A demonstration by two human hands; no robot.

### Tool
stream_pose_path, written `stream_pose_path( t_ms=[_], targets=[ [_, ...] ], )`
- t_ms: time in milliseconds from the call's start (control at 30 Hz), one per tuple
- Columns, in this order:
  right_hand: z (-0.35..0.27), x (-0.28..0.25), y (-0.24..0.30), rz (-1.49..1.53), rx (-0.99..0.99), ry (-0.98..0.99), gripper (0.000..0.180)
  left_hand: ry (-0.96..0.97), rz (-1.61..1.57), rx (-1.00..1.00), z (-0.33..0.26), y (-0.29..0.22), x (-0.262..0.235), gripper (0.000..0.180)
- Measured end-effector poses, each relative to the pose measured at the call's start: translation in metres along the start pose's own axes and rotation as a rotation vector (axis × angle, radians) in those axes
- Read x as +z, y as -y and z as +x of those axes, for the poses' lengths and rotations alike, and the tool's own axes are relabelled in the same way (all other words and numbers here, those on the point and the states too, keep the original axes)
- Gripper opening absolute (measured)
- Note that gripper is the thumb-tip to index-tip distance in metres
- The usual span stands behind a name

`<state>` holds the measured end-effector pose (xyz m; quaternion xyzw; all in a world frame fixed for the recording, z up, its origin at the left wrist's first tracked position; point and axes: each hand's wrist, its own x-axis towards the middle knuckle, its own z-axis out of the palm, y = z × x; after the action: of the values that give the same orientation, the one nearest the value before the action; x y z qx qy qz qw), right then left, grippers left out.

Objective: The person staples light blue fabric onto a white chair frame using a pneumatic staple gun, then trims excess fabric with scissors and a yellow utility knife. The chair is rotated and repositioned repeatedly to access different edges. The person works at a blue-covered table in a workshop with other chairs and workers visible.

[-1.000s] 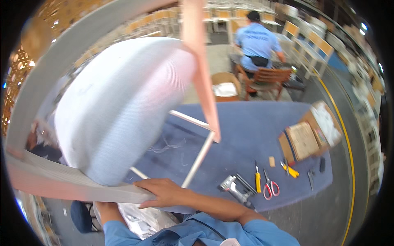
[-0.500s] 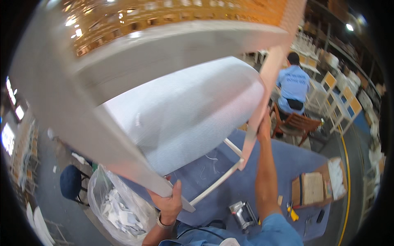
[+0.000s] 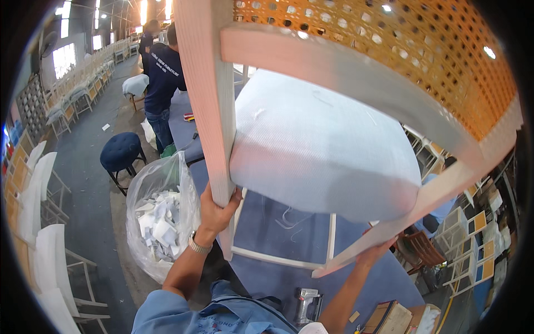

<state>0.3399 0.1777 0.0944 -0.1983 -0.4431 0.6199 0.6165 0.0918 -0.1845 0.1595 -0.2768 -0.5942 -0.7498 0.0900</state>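
A pale wooden chair (image 3: 206,100) fills the middle of the head view, its back toward me. It has a light blue-grey padded seat (image 3: 322,145) and a woven cane panel (image 3: 384,50) in the backrest. My left hand (image 3: 218,211) is wrapped round the left back leg, thumb on its near face. Round the right back leg, my right hand (image 3: 375,253) is closed from the outer side, its fingers partly hidden. Below the seat, thin rails join the legs. Loose threads (image 3: 286,220) lie on the blue-covered table (image 3: 267,284) under the chair.
A staple gun (image 3: 307,305) lies at the table's near edge, left of a cardboard box (image 3: 389,317). To the left stand a clear bag of scraps (image 3: 161,222) and a dark blue stool (image 3: 121,151). A co-worker in dark clothes (image 3: 163,78) stands beyond. Chairs line both sides.
My view has swung left, bringing the dark-clothed co-worker into sight. The chair has shifted right in the picture and appears turned, with both hands still on its back legs.
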Motion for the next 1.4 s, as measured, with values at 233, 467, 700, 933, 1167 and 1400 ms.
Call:
stream_pose_path(
  t_ms=[233, 467, 700, 933, 1167, 1400],
  targets=[
    [-0.057, 0.002, 0.033, 0.056, -0.145, -0.140, 0.053, 0.022, -0.024, 0.067, -0.024, -0.011, -0.017, 0.021],
    [-0.085, -0.023, 0.039, -0.048, -0.292, 0.017, 0.050, 0.190, -0.120, 0.059, 0.028, 0.025, -0.001, 0.024],
    [-0.069, 0.006, 0.037, -0.108, -0.235, -0.136, 0.060, 0.263, -0.133, -0.027, 0.065, 0.043, 0.020, 0.031],
    [-0.059, -0.015, 0.035, -0.223, -0.172, -0.155, 0.065, 0.339, -0.184, -0.074, 0.086, 0.056, 0.054, 0.039],
    [-0.048, -0.008, 0.023, -0.295, -0.151, -0.116, 0.066, 0.284, -0.159, -0.077, 0.100, 0.066, 0.057, 0.033],
    [-0.047, -0.010, 0.019, -0.346, -0.156, -0.200, 0.067, 0.331, -0.110, -0.024, 0.102, 0.068, 0.069, 0.031]
  ],
)
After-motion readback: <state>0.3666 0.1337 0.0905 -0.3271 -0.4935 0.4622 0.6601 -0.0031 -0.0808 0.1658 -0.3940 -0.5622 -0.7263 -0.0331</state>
